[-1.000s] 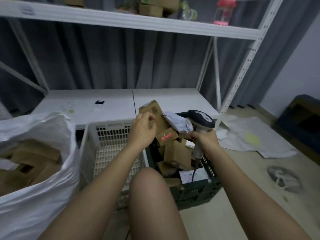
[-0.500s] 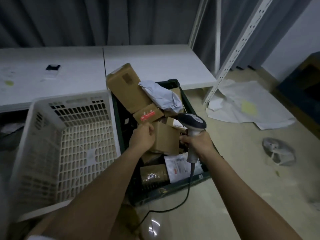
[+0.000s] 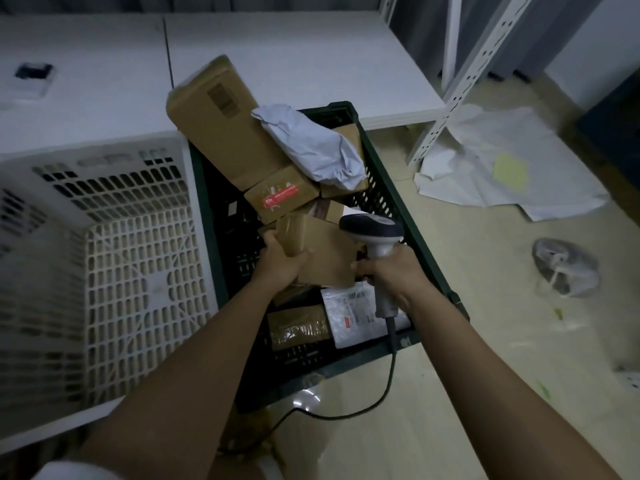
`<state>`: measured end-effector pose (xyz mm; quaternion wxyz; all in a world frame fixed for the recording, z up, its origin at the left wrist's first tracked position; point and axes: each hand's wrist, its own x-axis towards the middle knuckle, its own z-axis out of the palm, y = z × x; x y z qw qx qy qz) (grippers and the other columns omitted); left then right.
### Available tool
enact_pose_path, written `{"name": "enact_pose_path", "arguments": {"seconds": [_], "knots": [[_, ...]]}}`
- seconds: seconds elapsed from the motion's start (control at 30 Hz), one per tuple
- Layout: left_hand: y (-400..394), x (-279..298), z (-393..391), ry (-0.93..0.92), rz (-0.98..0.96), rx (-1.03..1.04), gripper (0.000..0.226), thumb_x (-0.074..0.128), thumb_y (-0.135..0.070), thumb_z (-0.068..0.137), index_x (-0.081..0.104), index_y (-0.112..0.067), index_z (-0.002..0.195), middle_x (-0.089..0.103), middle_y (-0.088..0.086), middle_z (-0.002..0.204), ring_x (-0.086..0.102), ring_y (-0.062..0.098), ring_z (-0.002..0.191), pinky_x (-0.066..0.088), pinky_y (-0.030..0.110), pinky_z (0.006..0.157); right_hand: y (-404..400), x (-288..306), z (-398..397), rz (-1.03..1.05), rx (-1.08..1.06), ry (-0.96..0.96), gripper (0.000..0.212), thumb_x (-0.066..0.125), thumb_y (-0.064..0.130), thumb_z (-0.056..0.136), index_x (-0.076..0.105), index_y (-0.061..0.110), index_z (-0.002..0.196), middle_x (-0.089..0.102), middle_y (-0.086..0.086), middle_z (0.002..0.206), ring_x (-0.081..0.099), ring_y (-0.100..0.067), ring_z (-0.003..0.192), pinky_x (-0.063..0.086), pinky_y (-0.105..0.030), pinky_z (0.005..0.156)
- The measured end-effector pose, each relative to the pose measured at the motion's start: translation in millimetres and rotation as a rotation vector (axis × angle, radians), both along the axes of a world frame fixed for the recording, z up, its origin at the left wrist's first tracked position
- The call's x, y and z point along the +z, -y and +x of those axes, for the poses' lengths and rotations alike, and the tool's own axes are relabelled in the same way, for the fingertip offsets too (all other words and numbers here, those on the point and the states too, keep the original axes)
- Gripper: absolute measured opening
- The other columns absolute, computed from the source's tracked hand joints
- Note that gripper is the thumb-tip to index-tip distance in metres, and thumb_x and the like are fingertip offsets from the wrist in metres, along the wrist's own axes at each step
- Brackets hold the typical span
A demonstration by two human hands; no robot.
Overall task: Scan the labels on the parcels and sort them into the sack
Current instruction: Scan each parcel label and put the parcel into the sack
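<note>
A dark green crate [image 3: 398, 202] on the floor holds several parcels. My left hand [image 3: 280, 261] grips a brown cardboard box [image 3: 325, 254] in the middle of the crate. My right hand [image 3: 391, 275] holds a corded barcode scanner [image 3: 374, 233], its head just right of that box. A tall brown box [image 3: 221, 123] leans at the crate's back, with a small box bearing a red label [image 3: 280, 199] and a grey poly mailer [image 3: 311, 147] beside it. A white labelled parcel [image 3: 353, 313] and a taped brown box [image 3: 298, 327] lie at the front. The sack is out of view.
A white perforated basket [image 3: 138, 265] stands directly left of the crate. A low white shelf board [image 3: 294, 60] runs behind both. A white rack post [image 3: 460, 84], crumpled white sheets [image 3: 502, 161] and a tied plastic bag [image 3: 564, 265] lie on the floor at right.
The view has tilted down and closer, so the sack at left dropped out of sight. My left hand moved down from the top boxes and took hold of the middle brown box.
</note>
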<state>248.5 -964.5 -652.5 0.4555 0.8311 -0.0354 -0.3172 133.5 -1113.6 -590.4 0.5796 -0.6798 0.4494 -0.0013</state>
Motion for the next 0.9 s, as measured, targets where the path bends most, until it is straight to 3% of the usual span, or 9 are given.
{"name": "enact_pose_path", "arguments": {"seconds": [0.2,0.3,0.47,0.63,0.77,0.9], "knots": [[-18,13,-2,0.006,-0.042,0.011,0.091,0.076,-0.05,0.072,0.022,-0.022,0.14,0.042,0.008,0.136,0.051,0.024,0.114,0.047,0.043,0.097,-6,2,-4,0.004,0.02,0.007,0.022,0.067,-0.015,0.072,0.061,0.006,0.072,0.063,-0.015,0.078,0.059,-0.025,0.072,0.051,-0.033,0.062],[-33,32,-8,0.043,-0.049,-0.002,0.097,0.075,-0.057,0.067,0.021,-0.024,0.141,0.041,0.009,0.138,0.05,0.024,0.115,0.047,0.043,0.098,-13,13,-10,0.001,-0.009,0.037,0.025,0.069,-0.014,0.072,0.063,0.01,0.073,0.066,-0.012,0.082,0.063,-0.027,0.078,0.056,-0.041,0.075],[-65,74,-23,0.162,-0.077,0.005,0.091,0.075,-0.054,0.073,0.022,-0.026,0.142,0.041,0.007,0.138,0.05,0.022,0.116,0.047,0.039,0.096,-38,50,-24,-0.018,-0.03,0.135,0.026,0.069,-0.012,0.078,0.059,0.01,0.07,0.06,-0.004,0.071,0.057,-0.019,0.066,0.048,-0.026,0.057],[-106,113,-49,0.226,-0.183,0.078,0.089,0.076,-0.054,0.072,0.023,-0.029,0.14,0.042,0.005,0.139,0.051,0.021,0.116,0.048,0.04,0.097,-72,86,-37,0.001,0.001,0.224,0.021,0.081,0.002,0.074,0.062,0.009,0.078,0.064,-0.013,0.075,0.062,-0.024,0.07,0.058,-0.04,0.071],[-142,134,-74,0.241,-0.25,0.138,0.086,0.078,-0.045,0.073,0.023,-0.029,0.138,0.042,0.005,0.139,0.051,0.02,0.114,0.05,0.039,0.093,-101,114,-49,-0.047,0.061,0.253,0.019,0.073,-0.007,0.078,0.064,0.01,0.077,0.066,-0.008,0.081,0.061,-0.02,0.073,0.052,-0.029,0.062],[-183,151,-93,0.315,-0.172,0.106,0.106,0.084,-0.041,0.067,0.013,-0.029,0.146,0.029,0.006,0.145,0.04,0.027,0.129,0.044,0.051,0.102,-133,136,-60,-0.052,0.034,0.354,0.019,0.077,0.002,0.079,0.063,0.015,0.082,0.069,-0.009,0.087,0.067,-0.027,0.084,0.056,-0.042,0.08]]}}
